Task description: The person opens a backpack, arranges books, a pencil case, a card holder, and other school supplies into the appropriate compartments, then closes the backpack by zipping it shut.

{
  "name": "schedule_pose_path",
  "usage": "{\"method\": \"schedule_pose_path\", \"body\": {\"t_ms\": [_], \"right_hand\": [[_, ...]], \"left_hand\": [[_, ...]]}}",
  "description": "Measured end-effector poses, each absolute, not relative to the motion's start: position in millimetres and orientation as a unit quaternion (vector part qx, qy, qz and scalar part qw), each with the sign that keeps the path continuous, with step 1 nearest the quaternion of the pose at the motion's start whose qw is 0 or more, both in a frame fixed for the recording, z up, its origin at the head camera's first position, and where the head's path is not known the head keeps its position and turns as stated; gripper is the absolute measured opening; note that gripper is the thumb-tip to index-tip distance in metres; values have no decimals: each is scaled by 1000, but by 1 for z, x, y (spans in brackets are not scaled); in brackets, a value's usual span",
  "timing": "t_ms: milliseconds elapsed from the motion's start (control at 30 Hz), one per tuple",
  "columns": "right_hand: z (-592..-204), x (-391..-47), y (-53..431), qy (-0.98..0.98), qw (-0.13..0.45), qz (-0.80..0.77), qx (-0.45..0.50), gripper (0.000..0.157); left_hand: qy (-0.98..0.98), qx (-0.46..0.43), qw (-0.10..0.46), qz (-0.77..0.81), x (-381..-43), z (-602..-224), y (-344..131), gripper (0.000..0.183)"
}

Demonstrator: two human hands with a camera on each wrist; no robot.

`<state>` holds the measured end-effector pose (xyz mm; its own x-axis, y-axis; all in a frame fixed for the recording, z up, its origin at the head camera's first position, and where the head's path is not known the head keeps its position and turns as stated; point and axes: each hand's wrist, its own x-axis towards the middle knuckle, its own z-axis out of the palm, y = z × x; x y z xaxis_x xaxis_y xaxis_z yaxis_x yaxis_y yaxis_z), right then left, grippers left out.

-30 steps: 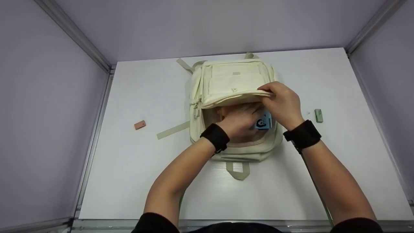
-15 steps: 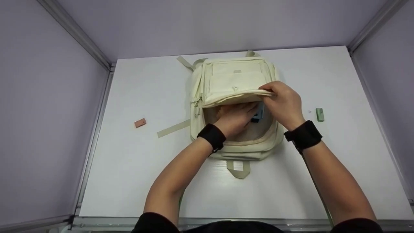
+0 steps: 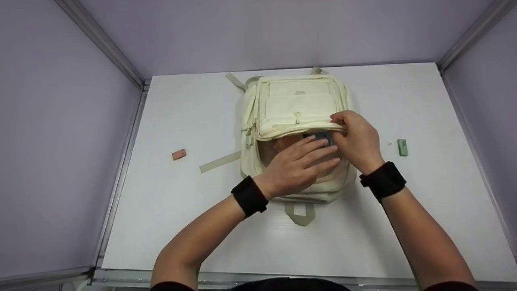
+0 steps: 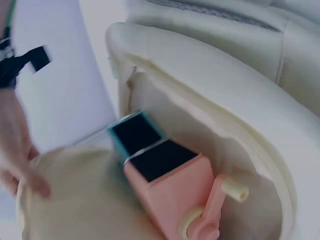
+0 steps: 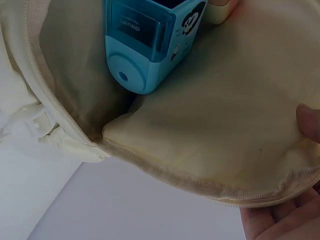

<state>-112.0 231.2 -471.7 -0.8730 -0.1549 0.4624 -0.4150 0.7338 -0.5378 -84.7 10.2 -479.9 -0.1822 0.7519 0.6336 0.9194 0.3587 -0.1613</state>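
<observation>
A cream backpack lies on the white table, its main compartment unzipped. My right hand pinches the edge of the raised flap between thumb and fingers. Over the opening is my left hand, fingers spread and straight, nothing held. Inside the compartment sit two pencil sharpeners side by side. One is blue with a cartoon print and a round pencil hole; the other is pink with a crank handle. In the head view the left hand and the flap partly cover both.
A small reddish block lies left of the backpack, and a green one lies to its right beside a tiny white scrap. A loose strap stretches left across the table. Panels stand around the back and sides.
My left hand has come back out of the compartment, down and left, its fingers spreading. The blue sharpener has gone deeper under the flap. My right hand keeps its hold on the flap.
</observation>
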Motion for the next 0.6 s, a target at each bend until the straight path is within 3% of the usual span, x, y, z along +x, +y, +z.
{"method": "schedule_pose_path", "body": {"t_ms": [67, 233, 433, 600], "right_hand": [[-475, -109, 230, -908, 210, 322, 166, 17], [-487, -101, 231, -896, 247, 310, 200, 18], [-510, -79, 234, -897, 255, 277, 230, 19], [-534, -61, 234, -889, 266, 278, 248, 23]], "left_hand": [[-788, -499, 319, -170, -82, -474, 1, 42], [-854, -386, 246, -245, -83, -472, -13, 42], [-865, -394, 226, -212, -75, -497, -23, 28], [-872, -403, 216, -176, -65, -516, -28, 28]]}}
